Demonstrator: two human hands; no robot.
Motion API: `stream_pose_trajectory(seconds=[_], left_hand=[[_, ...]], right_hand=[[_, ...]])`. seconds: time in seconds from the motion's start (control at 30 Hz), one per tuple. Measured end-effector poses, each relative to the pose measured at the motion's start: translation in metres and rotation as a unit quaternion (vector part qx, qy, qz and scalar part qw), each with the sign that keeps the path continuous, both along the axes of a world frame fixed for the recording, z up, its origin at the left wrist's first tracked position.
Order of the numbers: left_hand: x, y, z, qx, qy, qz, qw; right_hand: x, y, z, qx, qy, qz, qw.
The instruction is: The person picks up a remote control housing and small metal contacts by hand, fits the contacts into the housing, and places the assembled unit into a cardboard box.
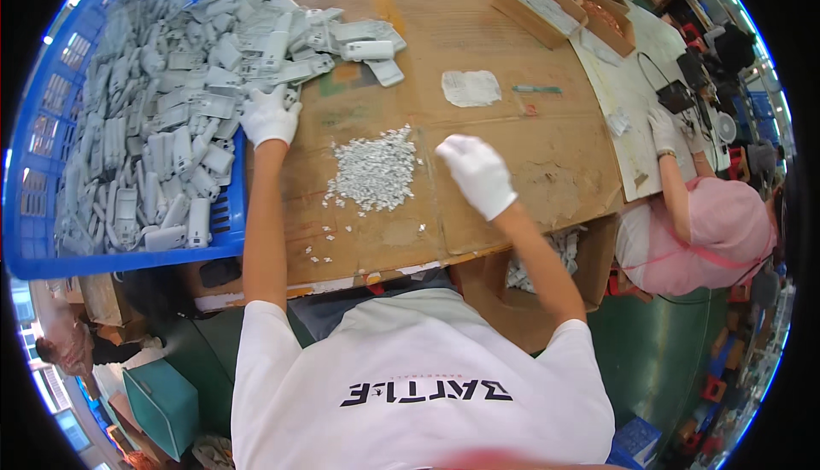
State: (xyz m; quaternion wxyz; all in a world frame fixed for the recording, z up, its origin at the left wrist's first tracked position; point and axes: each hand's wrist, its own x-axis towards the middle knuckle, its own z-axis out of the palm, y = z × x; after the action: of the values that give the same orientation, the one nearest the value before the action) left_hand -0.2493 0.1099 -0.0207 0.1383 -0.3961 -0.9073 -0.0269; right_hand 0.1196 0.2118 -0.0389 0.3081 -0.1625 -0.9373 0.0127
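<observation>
My left hand (271, 116), in a white glove, reaches to the right edge of a heap of light grey plastic casings (184, 85). Its fingers are spread and lie against the casings, with none plainly gripped. A blue crate (128, 263) holds most of this heap, and some casings spill onto the cardboard-covered table (538, 154). My right hand (478, 176), also gloved in white, is over the table with its fingers curled together; whatever is in them is hidden. Between my hands lies a pile of tiny silvery-white pieces (373, 169), a few scattered towards me.
A crumpled white paper (471, 88) and a thin greenish strip (536, 89) lie farther back. Cardboard boxes (540, 10) of small parts stand at the far right. Below the table's front edge is an open carton (598, 256). A co-worker in pink (717, 231) works at the right.
</observation>
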Motion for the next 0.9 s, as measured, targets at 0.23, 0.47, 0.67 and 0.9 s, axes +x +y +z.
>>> stream_pose_trajectory(seconds=[0.23,0.47,0.67,0.9], left_hand=[[-0.01,-0.016,-0.008,0.002,-0.08,-0.036,0.996],[0.006,-0.045,0.003,-0.067,-0.127,-0.06,0.988],[-0.007,-0.052,-0.012,0.001,0.001,-0.129,0.992],[-0.01,-0.057,-0.004,0.041,0.071,-0.242,0.967]], right_hand=[[-0.027,-0.01,-0.02,0.002,-0.024,0.062,0.998],[-0.031,-0.015,-0.014,0.088,-0.168,0.039,0.981],[-0.044,-0.013,0.0,-0.02,-0.229,-0.025,0.973],[-0.038,-0.009,0.006,-0.203,-0.192,-0.016,0.96]])
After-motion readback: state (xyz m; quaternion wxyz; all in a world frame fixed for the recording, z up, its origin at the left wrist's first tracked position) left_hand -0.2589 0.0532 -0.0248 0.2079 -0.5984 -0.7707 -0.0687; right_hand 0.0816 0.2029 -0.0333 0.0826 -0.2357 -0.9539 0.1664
